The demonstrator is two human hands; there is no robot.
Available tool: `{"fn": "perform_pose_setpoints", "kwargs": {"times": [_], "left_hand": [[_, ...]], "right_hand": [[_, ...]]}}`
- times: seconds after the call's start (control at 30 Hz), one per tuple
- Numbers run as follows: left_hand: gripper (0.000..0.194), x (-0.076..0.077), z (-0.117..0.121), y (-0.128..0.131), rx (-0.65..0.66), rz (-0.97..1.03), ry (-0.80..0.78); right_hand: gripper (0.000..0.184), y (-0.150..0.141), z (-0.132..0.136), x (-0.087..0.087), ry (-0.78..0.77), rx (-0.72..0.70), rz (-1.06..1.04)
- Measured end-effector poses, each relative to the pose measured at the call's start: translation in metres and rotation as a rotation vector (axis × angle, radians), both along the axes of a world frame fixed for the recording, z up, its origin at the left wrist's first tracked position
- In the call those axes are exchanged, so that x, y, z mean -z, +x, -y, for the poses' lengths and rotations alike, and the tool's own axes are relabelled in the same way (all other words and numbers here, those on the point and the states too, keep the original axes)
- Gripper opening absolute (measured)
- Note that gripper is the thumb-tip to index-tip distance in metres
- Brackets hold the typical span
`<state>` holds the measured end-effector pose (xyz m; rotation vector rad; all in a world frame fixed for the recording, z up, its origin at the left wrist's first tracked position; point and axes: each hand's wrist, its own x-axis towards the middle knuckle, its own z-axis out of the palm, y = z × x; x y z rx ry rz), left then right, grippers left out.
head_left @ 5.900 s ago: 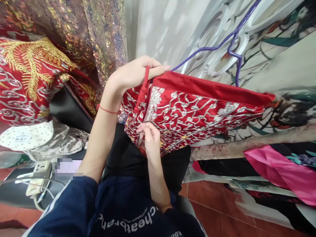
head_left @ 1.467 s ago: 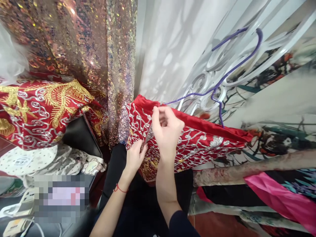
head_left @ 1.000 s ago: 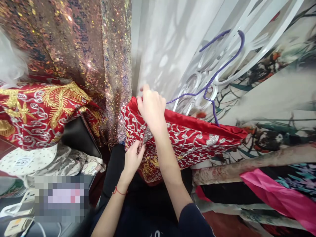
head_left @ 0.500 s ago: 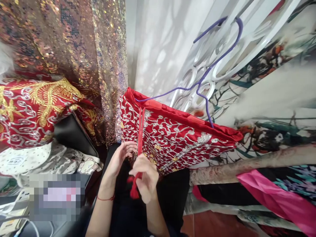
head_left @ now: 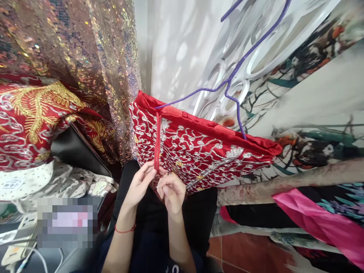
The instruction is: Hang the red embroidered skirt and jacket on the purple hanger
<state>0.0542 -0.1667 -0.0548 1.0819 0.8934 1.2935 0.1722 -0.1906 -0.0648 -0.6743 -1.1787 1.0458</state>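
Observation:
A red skirt-like garment [head_left: 196, 148] with silver and gold embroidery hangs at a slant before me, its gathered satin waistband [head_left: 199, 121] along the top. A purple hanger [head_left: 233, 76] goes into that band. Two strands of red drawstring [head_left: 158, 140] run down from the band's left part. My left hand [head_left: 143, 182] is closed on the drawstring, thumb and fingers pinching it. Close beside it, my right hand [head_left: 172, 191] has its fingers curled in; whatever they hold is hidden. The tassel ends of the drawstring do not show.
At left, another red embroidered garment [head_left: 42, 121] lies over a black case [head_left: 76, 146], with pale dotted cloth items [head_left: 68, 176] below. A sequined curtain [head_left: 110, 68] hangs behind. White openwork metal [head_left: 244, 83] and flowered fabric [head_left: 307, 144] are at right. Pink cloth [head_left: 315, 220] lies lower right.
My left hand has moved onto the drawstring and closed on it. My right hand has shifted up and right off the strands, and the red tassels have gone from sight. The view has shifted slightly.

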Motion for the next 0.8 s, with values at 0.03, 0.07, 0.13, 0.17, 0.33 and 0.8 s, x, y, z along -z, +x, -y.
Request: {"fn": "perform_pose_setpoints", "kwargs": {"times": [0.03,0.07,0.13,0.17,0.33,0.8], "left_hand": [[0.036,-0.001,0.000,-0.001,-0.012,-0.035,0.004],[0.035,-0.002,0.000,-0.001,-0.023,-0.071,0.003],[0.035,-0.003,0.001,-0.001,-0.042,-0.119,-0.004],[0.036,-0.004,0.001,0.000,-0.050,-0.136,-0.006],[0.038,-0.002,0.001,-0.002,-0.055,-0.214,0.018],[0.036,-0.009,0.005,-0.015,-0.084,-0.336,0.053]], "right_hand": [[0.026,-0.001,-0.001,-0.001,-0.034,0.073,0.007],[0.024,-0.003,-0.003,-0.003,-0.076,0.158,0.031],[0.018,-0.004,-0.009,-0.009,-0.143,0.314,0.134],[0.017,-0.003,-0.013,-0.013,-0.156,0.369,0.209],[0.014,0.005,-0.030,-0.027,-0.082,0.302,0.421],[0.007,0.003,-0.026,-0.037,-0.069,0.111,0.232]]}}
